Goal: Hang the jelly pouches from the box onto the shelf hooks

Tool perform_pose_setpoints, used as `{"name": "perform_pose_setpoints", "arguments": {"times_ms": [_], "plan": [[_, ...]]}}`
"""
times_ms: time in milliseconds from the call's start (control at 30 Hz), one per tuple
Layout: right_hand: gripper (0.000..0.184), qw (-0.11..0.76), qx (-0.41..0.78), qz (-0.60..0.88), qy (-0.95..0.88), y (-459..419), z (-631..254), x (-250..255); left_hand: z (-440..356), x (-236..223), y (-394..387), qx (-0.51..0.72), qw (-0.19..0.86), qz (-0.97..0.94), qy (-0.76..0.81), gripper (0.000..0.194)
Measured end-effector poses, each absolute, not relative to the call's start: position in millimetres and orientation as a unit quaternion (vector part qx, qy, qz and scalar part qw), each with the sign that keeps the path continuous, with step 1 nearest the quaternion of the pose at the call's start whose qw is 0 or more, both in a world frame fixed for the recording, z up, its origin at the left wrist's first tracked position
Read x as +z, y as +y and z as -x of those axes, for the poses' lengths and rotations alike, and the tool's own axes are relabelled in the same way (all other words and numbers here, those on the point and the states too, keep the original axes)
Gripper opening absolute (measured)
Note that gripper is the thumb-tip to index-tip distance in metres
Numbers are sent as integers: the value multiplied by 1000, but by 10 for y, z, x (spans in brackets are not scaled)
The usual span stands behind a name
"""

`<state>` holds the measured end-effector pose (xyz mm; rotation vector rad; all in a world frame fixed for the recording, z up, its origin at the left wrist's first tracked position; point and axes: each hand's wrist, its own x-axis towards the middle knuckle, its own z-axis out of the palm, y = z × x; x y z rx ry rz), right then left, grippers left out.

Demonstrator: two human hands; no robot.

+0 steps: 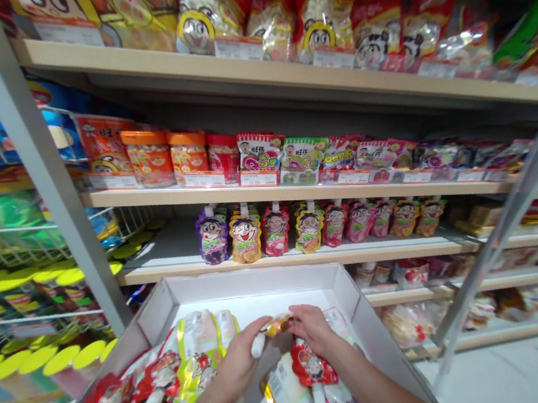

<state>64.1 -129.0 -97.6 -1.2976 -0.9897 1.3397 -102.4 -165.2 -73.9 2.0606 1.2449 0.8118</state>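
Note:
My left hand (246, 356) is closed around the spout end of an orange drink pouch (278, 325), its white cap poking out by the fingers. The fingers of my right hand (313, 328) pinch the far end of that pouch. Both hands are above an open white box (255, 277). Just under my right hand is a red pouch (313, 364), cap downward. Left of my left hand, green-yellow pouches (198, 373) and red pouches (160, 372) are heaped in the box. A clear-backed pouch with gold edges (291, 397) lies between my forearms.
Beyond the box, several cartoon-faced pouches (246, 235) stand upright in rows on a shelf (278, 262). The shelf above carries candy bags (304, 159) and orange-lidded jars (149, 159). A grey post (33, 149) rises at left, beside wire racks of yellow-lidded tubs (65, 363).

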Motion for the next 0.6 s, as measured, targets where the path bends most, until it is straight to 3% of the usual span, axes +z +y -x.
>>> {"name": "perform_pose_setpoints", "arguments": {"times_ms": [100, 233, 300, 400, 600], "plan": [[13, 445, 478, 592, -472, -1335, -613, -906, 1074, -585, -1514, 375, 326, -730, 469, 29], [34, 438, 358, 502, -654, -1434, -500, -755, 1116, -431, -1416, 407, 391, -691, 451, 26], [42, 422, 445, 426, -665, -1476, -428, -711, 1100, -377, -1406, 410, 419, -682, 438, 25], [32, 410, 566, 344, -627, -1501, -361, -719, 1045, -324, -1405, 418, 427, -676, 431, 25], [28, 415, 578, 369, -598, -1480, -395, -832, 974, -351, -1370, 455, 377, -663, 460, 25]]}}
